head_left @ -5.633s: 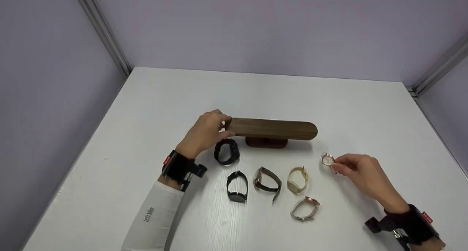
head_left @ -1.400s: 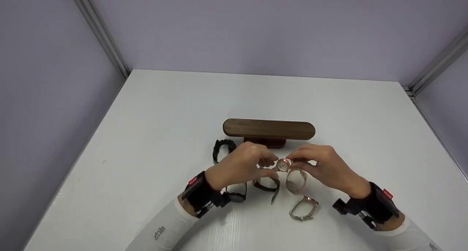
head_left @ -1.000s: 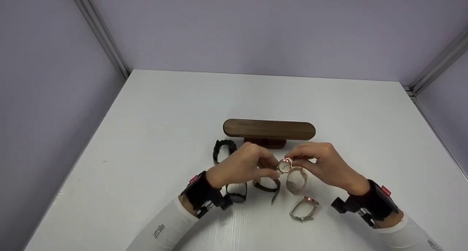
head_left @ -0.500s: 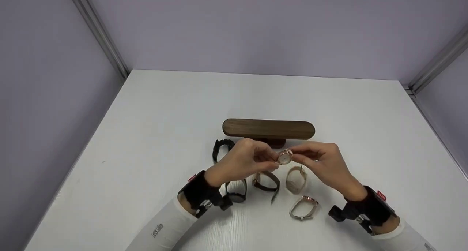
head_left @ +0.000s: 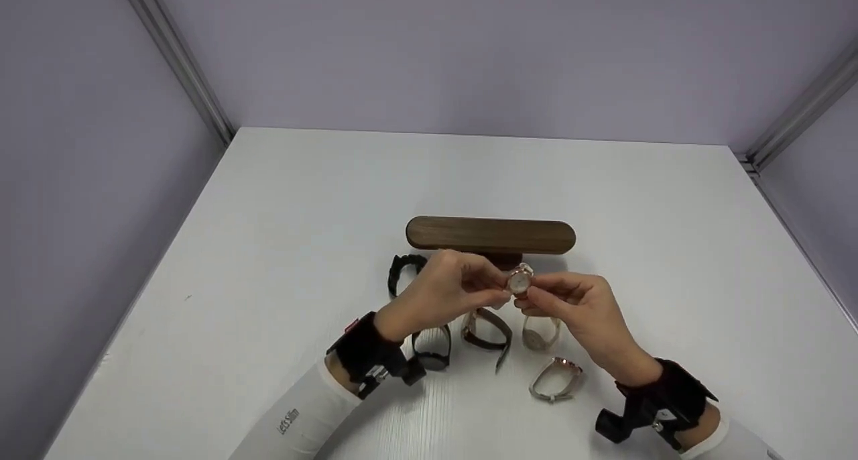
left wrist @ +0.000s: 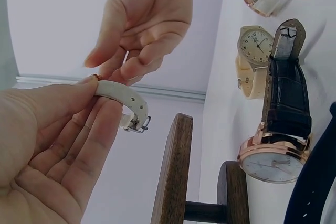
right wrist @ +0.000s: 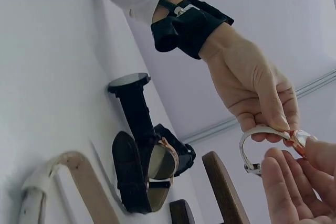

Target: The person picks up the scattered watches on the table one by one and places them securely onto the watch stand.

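Both hands hold a small rose-gold watch [head_left: 519,279] with a white strap [left wrist: 118,94] in the air, just in front of the dark wooden stand [head_left: 491,235]. My left hand [head_left: 501,290] pinches the strap from the left. My right hand [head_left: 527,298] pinches the watch case from the right, fingers curled under it. In the left wrist view the strap's buckle end [left wrist: 137,124] hangs free beside the stand's bar [left wrist: 170,177]. In the right wrist view the strap [right wrist: 256,136] curves between the two hands.
Several watches lie on the white table [head_left: 281,198] below the hands: a black bracelet watch [head_left: 401,272], a black watch [head_left: 431,350], a brown-strapped one [head_left: 486,330], a cream one [head_left: 540,333] and a white one [head_left: 555,380]. Purple walls enclose the table.
The right hand lifted the watch from the table's right side and the left hand left the stand's end to join it. Over the last second both carried it slightly toward the stand.
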